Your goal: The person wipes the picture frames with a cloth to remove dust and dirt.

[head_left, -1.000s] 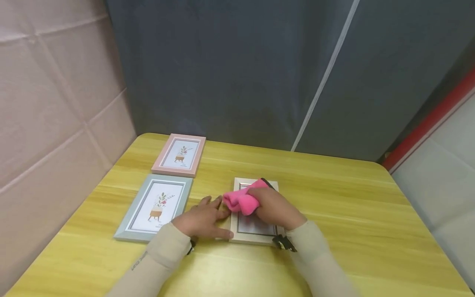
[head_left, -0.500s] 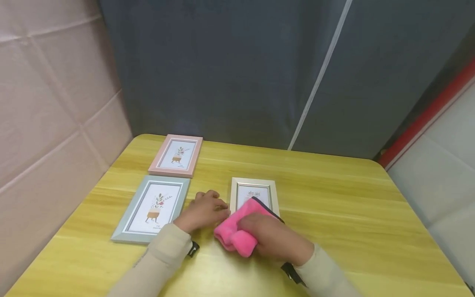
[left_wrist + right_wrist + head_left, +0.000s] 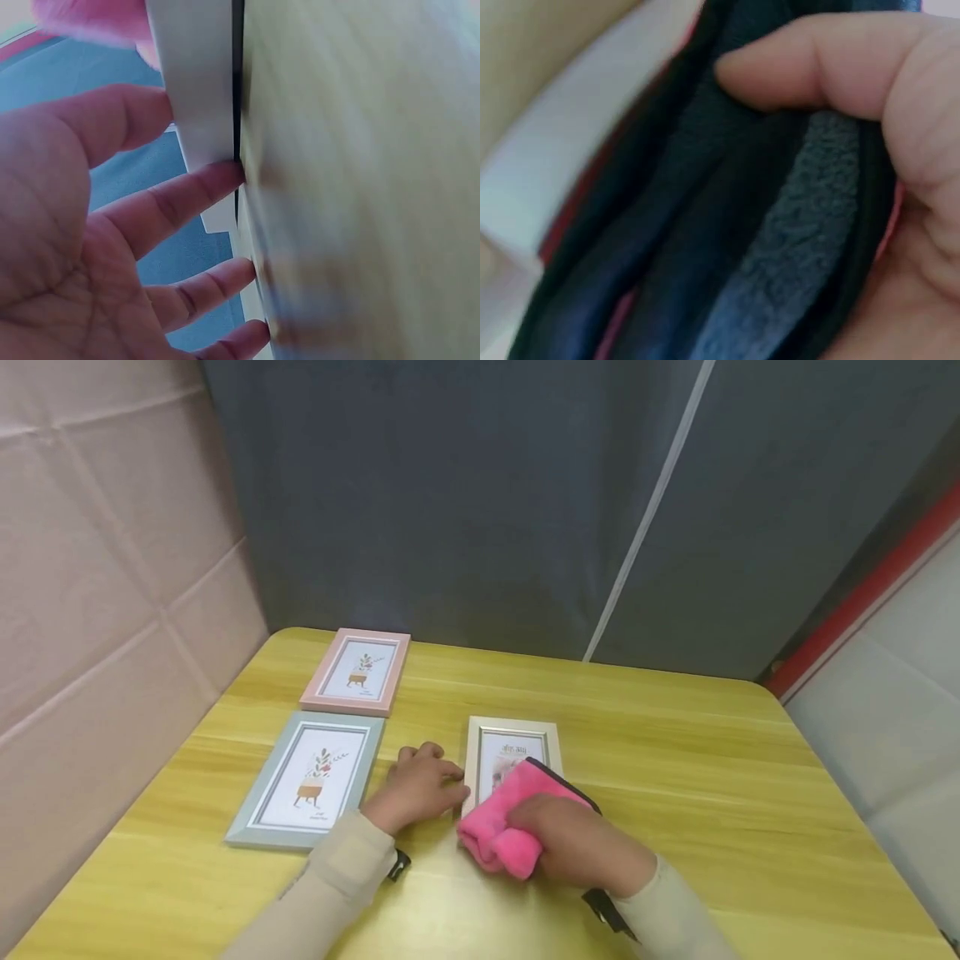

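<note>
Head view. Left hand has its fingers loosely bent and gripping nothing, fingertips at the left edge of the cream frame. Right hand is clamped on a folded pink cloth, which lies over the near part of the cream frame. The hands are apart from each other. Cream frame: face up, far end uncovered, print upside down from this side, lettering too small to read. Blue frame lies to the left of the cream frame; pink frame lies left of it and farther away. Both show a plant in a brown pot. Table under the cream frame is yellow with wood grain. Dark grey backdrop stands beyond the cream frame; red strip runs far to its right.

Left wrist view. Left hand's fingers are spread; thumb tip touches the side of the cream frame, index fingertip is at its base, the two other visible fingertips by the table surface. Blurred pink cloth shows above the thumb.

Right wrist view. Right thumb presses into the cloth's folds, dark grey on this face; pale surfaces beyond are blurred
</note>
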A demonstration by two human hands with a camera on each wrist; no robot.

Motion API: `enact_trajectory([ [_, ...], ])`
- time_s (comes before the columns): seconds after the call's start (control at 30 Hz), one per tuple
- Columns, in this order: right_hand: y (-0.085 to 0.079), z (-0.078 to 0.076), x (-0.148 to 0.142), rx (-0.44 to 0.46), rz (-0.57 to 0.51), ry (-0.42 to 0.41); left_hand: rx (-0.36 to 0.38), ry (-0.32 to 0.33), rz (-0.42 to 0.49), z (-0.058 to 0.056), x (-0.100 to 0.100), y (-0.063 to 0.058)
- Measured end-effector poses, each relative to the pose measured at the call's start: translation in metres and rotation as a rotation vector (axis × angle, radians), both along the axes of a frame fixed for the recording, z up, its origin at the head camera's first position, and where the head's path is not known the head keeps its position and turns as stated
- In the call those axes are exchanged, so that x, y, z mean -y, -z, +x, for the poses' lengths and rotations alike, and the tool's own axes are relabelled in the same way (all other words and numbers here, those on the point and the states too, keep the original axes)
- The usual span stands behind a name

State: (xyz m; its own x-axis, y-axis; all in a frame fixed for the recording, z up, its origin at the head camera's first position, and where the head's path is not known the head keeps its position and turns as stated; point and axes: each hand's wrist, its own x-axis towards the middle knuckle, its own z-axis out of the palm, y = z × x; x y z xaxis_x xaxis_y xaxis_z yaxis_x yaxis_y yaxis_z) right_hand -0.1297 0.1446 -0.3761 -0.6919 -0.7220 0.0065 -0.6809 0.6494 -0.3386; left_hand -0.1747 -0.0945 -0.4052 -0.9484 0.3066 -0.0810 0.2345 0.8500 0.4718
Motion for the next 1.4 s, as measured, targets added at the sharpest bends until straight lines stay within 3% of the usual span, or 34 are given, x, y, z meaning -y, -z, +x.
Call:
enact_trajectory([
  [0.13,-0.009,-0.004,-0.011,0.002,0.043,0.065,-0.005,-0.002,0.010,0.000,0.001,-0.001],
  [0.27,-0.010,-0.004,-0.016,-0.019,0.054,0.062,0.016,-0.003,0.018,0.001,0.002,0.000],
  [0.43,-0.006,-0.003,-0.008,-0.105,-0.036,-0.008,0.011,0.013,0.017,0.002,0.002,0.002],
  [0.6,0.005,0.000,0.009,-0.205,-0.110,-0.141,0.014,0.019,0.004,0.001,0.000,0.001],
  [0.7,0.010,0.004,0.014,-0.153,-0.042,-0.129,0.021,0.020,-0.003,0.001,0.000,0.001],
  [0.8,0.009,0.006,0.014,-0.060,0.022,-0.053,0.019,0.016,-0.004,0.001,0.001,0.000],
  [0.97,0.001,0.004,0.006,0.031,0.038,0.026,0.011,0.005,0.002,0.001,0.002,-0.002],
  [1.27,-0.009,-0.002,-0.012,0.120,0.024,0.078,0.022,-0.006,0.015,0.000,0.002,-0.002],
  [1.4,-0.010,-0.005,-0.016,0.087,0.022,0.081,0.018,-0.001,0.007,0.000,0.003,-0.001],
])
